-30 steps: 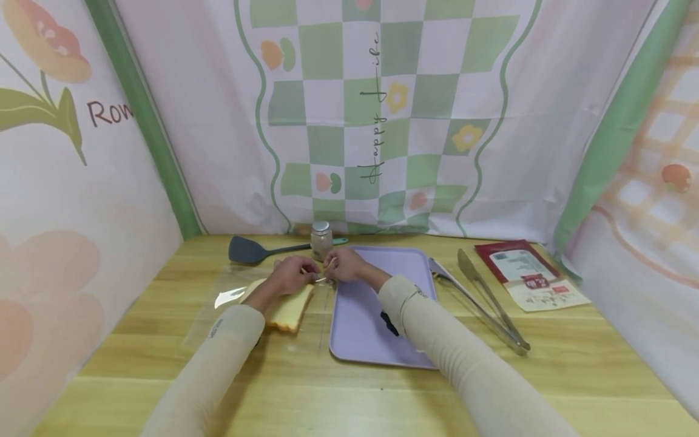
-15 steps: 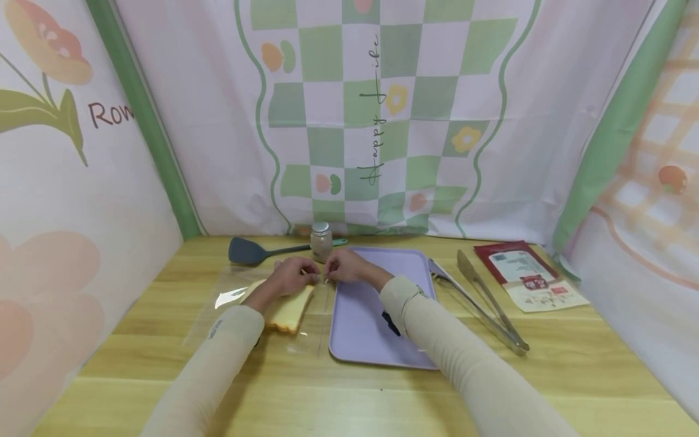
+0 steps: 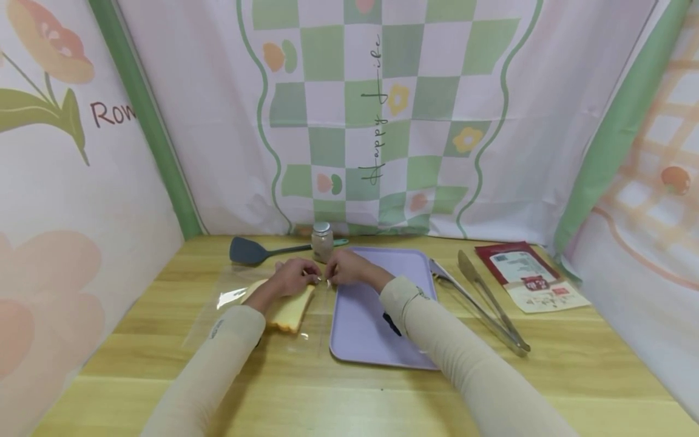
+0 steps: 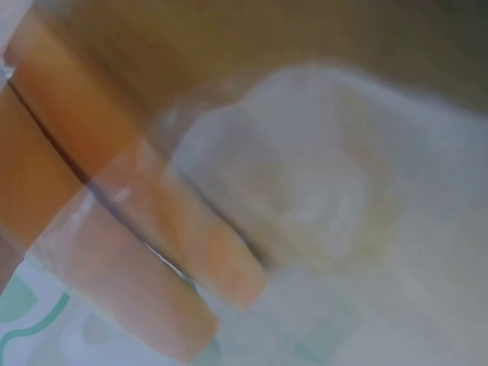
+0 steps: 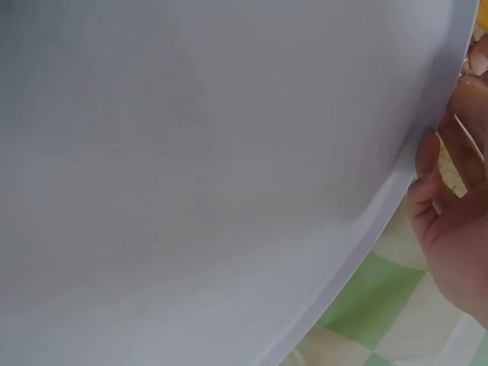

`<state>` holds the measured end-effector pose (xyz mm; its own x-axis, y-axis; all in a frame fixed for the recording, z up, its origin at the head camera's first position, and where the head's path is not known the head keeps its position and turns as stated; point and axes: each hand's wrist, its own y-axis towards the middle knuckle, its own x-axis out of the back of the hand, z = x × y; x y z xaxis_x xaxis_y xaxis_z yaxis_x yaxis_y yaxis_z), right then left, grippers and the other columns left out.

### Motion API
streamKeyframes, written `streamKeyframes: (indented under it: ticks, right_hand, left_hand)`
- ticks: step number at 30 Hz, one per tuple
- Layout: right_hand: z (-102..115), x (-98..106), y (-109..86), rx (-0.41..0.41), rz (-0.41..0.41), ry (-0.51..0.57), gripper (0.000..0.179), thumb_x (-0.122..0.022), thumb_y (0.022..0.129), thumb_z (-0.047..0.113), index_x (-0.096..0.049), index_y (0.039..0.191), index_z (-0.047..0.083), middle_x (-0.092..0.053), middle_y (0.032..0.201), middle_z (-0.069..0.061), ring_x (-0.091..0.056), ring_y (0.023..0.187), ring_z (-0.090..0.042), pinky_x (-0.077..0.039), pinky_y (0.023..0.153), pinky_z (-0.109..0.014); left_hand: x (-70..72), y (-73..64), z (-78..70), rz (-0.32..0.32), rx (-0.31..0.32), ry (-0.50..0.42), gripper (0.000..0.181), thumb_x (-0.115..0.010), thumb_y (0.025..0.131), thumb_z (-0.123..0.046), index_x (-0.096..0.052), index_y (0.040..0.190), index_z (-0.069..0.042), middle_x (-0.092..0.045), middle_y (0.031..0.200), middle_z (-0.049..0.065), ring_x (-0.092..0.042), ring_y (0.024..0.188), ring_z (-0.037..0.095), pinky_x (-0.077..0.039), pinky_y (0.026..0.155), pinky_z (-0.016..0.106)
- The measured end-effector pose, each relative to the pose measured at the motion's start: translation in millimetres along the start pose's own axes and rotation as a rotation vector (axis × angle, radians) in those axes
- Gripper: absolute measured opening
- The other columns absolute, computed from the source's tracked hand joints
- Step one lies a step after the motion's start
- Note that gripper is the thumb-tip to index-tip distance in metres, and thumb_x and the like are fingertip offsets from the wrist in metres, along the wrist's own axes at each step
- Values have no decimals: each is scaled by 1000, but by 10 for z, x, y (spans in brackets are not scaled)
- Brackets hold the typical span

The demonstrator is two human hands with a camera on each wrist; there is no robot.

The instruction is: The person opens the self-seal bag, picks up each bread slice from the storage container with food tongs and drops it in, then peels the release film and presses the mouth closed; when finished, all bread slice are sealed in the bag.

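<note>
A slice of bread [image 3: 288,313] lies on the table at left of centre, with a clear plastic bag [image 3: 310,345] spread around it. My left hand [image 3: 292,278] is above the bread's far part, its fingertips pinching the bag's far right edge. Close beside it, my right hand [image 3: 349,267] pinches the same edge near the lilac tray's [image 3: 377,349] far left corner. Filmy plastic overlaps the left fingers [image 4: 137,236] in the left wrist view. The right wrist view shows the right hand [image 5: 461,236] with bent fingers beside the tray's rim.
Behind the hands stands a lidded glass jar [image 3: 322,243], with a dark spatula [image 3: 248,250] lying by it. Metal tongs [image 3: 486,303] lie right of the tray. Farther right is a red and cream food pouch [image 3: 532,276]. Fabric walls enclose the table [image 3: 327,400].
A bright strip stretched between the fingertips a second ago no longer shows; only small glints remain there. The right fingers have shifted slightly. The other objects stay in place.
</note>
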<state>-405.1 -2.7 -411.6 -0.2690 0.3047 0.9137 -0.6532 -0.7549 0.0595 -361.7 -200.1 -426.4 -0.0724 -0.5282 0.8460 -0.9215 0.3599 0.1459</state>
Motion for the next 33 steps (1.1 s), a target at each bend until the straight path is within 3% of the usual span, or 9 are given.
streamKeyframes:
  ticks: [13, 20, 28, 33]
  right_hand:
    - [46, 0, 73, -21, 62, -182, 13, -72, 84, 5, -79, 87, 16, -73, 87, 5, -65, 86, -13, -53, 83, -30]
    - [112, 18, 87, -43, 111, -245, 12, -73, 85, 5, -77, 89, 16, -72, 88, 2, -63, 83, -13, -53, 78, -30]
    - [183, -6, 113, -68, 140, -283, 18, -68, 88, 1, -69, 82, 18, -66, 81, 2, -56, 76, -14, -50, 70, -31]
    - [178, -51, 122, -55, 124, -317, 19, -64, 88, -1, -62, 81, 17, -57, 84, 0, -52, 76, -15, -48, 67, -32]
  left_hand:
    - [-2, 5, 20, 8, -10, 25, 10, -66, 94, -17, -75, 98, -19, -74, 93, -10, -66, 91, 13, -30, 93, 53]
    - [6, 6, 13, 15, 0, 25, 10, -66, 95, -18, -75, 98, -20, -74, 94, -9, -65, 97, 16, -30, 94, 53]
    - [14, 0, 20, 10, 6, 42, 11, -66, 94, -18, -75, 98, -19, -75, 97, -8, -66, 100, 18, -31, 92, 52]
    - [19, 3, 30, -6, 34, 49, 11, -67, 94, -20, -75, 101, -18, -75, 99, -7, -66, 102, 20, -29, 97, 56]
